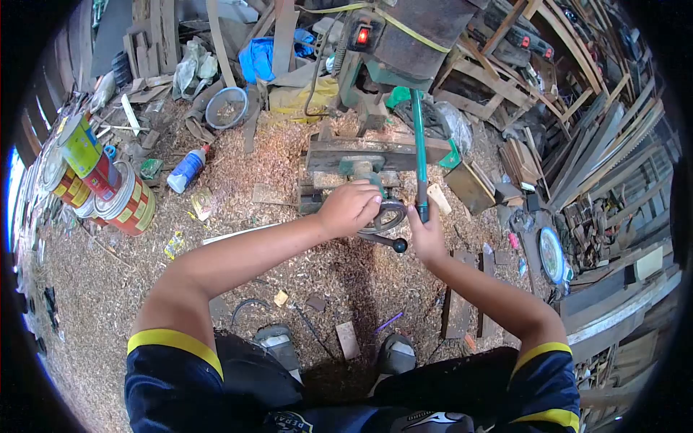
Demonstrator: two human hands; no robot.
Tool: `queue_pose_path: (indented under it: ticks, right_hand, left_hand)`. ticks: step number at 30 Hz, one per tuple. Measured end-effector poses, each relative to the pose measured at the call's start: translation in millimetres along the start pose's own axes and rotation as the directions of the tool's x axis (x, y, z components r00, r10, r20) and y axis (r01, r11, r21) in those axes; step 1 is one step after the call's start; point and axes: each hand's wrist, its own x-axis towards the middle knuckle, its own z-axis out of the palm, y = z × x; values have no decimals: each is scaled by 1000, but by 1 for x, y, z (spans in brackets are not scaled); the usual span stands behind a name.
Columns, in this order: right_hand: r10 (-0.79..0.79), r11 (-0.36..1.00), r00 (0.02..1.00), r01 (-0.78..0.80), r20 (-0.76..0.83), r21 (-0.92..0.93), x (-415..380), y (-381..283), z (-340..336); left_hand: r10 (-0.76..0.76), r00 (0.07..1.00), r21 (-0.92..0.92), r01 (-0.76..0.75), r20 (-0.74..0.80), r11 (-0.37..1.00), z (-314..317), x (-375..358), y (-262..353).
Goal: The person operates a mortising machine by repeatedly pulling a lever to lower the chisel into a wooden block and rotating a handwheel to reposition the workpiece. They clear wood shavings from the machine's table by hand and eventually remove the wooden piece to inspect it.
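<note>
My left hand [351, 208] is closed over the upper left rim of a dark metal handwheel [390, 219], which has a black ball knob [399, 245] on a short arm below it. My right hand [427, 234] is wrapped round the lower end of a long green lever [420, 144] that runs up to the machine [426, 36]. Beyond my left hand, a wooden beam [382, 154] lies across the machine's green vise-like part. A red switch glows on the machine's upper left.
Stacked paint buckets [126, 206] stand at the left, near a blue bottle [188, 170] and a round basin [227, 108]. Wood shavings cover the floor. Boards and wood scraps [606, 151] are piled at the right. My two feet are below, beside a small wood block [347, 340].
</note>
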Motion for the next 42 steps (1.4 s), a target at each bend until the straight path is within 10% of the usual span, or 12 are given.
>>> queue_pose_path:
  ticks: [7,9,11,13,17,19,25,30,33,37,42]
  right_hand:
    - [-107,993,984,99,145,62,-30,-164,-130]
    - [-474,477,772,630,424,-613,-22,-223,-180]
    - [-408,902,904,377,127,212,-24,-281,-179]
    - [-411,713,905,243,112,657,26,-310,-203]
    - [-479,613,846,514,-234,601,46,-368,-160]
    - [-562,598,822,477,-86,644,119,-366,-183]
    - [-624,645,722,691,-298,326,130,-265,-119]
    - [-185,956,944,237,273,-172,49,-6,-37]
    - [82,976,762,68,642,-206,6,72,-45]
    - [244,965,661,-92,709,-246,10,102,-59]
    - [105,886,719,-382,687,264,-29,31,-5]
  left_hand:
    - [-39,998,73,36,48,997,-2,-1,4]
    - [-25,998,95,20,51,995,-3,-1,9]
    - [-63,998,102,60,27,993,-6,0,15]
    - [-63,996,128,55,64,990,-9,1,15]
    - [-55,994,140,41,97,989,-7,-1,10]
    - [-71,992,155,55,103,986,-8,0,12]
    - [-95,988,181,72,123,981,-12,-2,15]
    - [-63,976,193,22,206,981,-21,1,19]
    - [-60,967,228,3,246,974,-22,1,16]
    - [-57,964,247,-9,261,969,-24,2,17]
    - [-83,958,239,16,273,971,-24,2,15]
